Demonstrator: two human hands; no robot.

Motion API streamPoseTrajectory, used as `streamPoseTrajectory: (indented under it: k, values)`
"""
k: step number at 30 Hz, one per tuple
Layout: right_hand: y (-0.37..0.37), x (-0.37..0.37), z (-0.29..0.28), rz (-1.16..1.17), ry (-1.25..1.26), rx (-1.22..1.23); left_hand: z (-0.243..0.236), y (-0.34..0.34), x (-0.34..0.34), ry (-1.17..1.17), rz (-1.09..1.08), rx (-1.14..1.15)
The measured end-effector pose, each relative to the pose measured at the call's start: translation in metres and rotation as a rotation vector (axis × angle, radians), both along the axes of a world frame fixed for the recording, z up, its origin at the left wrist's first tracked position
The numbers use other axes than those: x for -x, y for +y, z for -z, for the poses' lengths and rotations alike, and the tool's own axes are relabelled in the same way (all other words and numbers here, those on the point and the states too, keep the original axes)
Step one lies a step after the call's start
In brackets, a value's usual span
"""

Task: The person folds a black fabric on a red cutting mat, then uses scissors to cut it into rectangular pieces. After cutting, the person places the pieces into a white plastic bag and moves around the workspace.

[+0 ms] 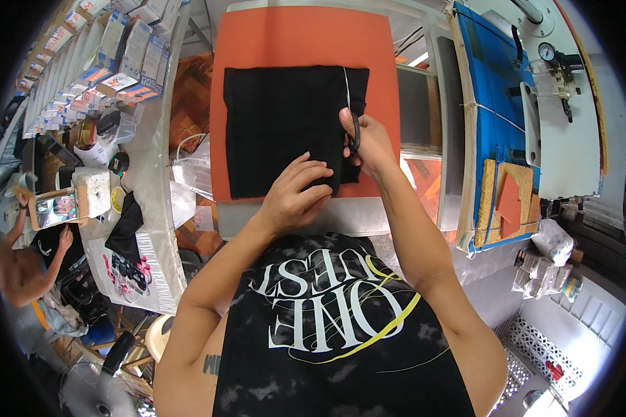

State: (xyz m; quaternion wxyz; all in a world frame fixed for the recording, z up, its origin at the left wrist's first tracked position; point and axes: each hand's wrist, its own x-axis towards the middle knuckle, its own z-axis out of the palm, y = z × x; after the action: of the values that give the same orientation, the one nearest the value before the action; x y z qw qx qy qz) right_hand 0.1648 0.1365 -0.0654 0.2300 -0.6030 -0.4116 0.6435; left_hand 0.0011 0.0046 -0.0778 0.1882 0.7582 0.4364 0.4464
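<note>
Surface: a grey worktop [264,221] at the centre of the frame carries an orange board [306,40], which runs up to the top edge. Black cloth [278,125] lies flat on the board, upper centre.

Room: reddish wood-patterned floor [191,80] shows on both sides of the worktop. Upper left, cartons [129,59] are stacked. Left edge: a device with a lit screen [57,208] and, just below, a co-worker [26,274]; lower left, a fan [94,389]. Upper right, a blue panel [490,73] with cord around it, near a pressure gauge [547,51]; at its lower end, a yellow foam piece [489,191] with an orange slab [509,205] on it. Lower right: a pierced block wall [546,347].

Counts: board, 1; cloth, 1; scissors [355,132], 1; gauge, 1; fan, 1; co-workers, 1; own hands, 2. Cartons overlap; no reliable count.

Grip, right hand [370,144]: closed around the black scissor handles at the cloth's right side, blade toward the top of the frame. Grip, left hand [295,191]: fingers slightly parted, resting on the cloth's lower right part; cannot tell whether it pinches the edge.
</note>
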Motion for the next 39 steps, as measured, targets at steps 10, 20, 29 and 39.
streamPoseTrajectory:
  k: [10, 20, 29, 39]
  values:
    - [0.006, 0.003, 0.003, 0.002, -0.002, -0.043, -0.002, 0.001, 0.002, 0.014, 0.007, -0.012]
    - [0.021, 0.004, 0.001, -0.037, -0.016, -0.007, -0.001, -0.001, 0.008, -0.009, 0.047, 0.073]
    - [0.025, 0.004, -0.001, -0.022, 0.067, -0.001, 0.030, 0.024, 0.082, 0.690, -0.600, 0.336]
    - [0.034, 0.005, 0.002, -0.027, 0.059, 0.008, 0.036, 0.023, 0.084, 0.733, -0.615, 0.336]
